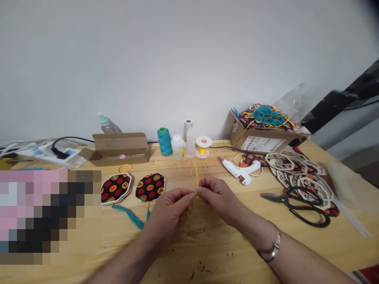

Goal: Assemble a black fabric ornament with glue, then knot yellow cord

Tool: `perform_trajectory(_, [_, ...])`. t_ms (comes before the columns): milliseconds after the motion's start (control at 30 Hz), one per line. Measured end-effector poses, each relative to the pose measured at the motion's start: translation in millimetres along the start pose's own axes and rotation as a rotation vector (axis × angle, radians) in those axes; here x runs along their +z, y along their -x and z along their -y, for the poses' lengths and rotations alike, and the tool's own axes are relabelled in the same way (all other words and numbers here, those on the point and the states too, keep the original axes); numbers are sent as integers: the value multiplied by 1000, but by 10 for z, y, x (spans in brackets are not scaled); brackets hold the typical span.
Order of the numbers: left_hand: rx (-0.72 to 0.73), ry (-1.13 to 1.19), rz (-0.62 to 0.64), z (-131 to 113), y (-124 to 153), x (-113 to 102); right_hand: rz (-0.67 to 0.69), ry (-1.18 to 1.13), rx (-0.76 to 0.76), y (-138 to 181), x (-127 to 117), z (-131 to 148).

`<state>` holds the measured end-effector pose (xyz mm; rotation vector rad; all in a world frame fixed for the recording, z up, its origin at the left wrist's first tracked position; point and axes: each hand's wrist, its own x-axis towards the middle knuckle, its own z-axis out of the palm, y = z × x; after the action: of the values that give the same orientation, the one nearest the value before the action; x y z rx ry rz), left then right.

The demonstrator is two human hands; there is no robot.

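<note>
Between my two hands runs a yellow cord, its upper part braided or knotted and a loose loop curving to its left. My left hand pinches the cord between thumb and forefinger. Right beside it, my right hand pinches the same cord, fingers curled. A short yellow end hangs below the left fingertips. Left of my hands lies a black patterned fabric piece with a teal tassel. Farther left is a stack of similar pieces with a yellow loop and teal tassel.
Black-handled scissors and a white glue gun lie on the right, near wooden cutouts. Behind stand a teal thread cone, bottles, a yellow cord spool and cardboard boxes. The lower left is blurred out.
</note>
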<state>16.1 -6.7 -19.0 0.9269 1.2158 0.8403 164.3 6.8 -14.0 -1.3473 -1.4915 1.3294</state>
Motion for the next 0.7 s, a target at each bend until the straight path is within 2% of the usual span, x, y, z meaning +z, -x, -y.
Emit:
perform_trajectory(500, [-46, 48, 26, -5, 5, -1, 80, -60, 42, -7, -25, 31])
perform_trajectory(700, [-35, 45, 26, -18, 18, -8, 56, -24, 14, -3, -18, 24])
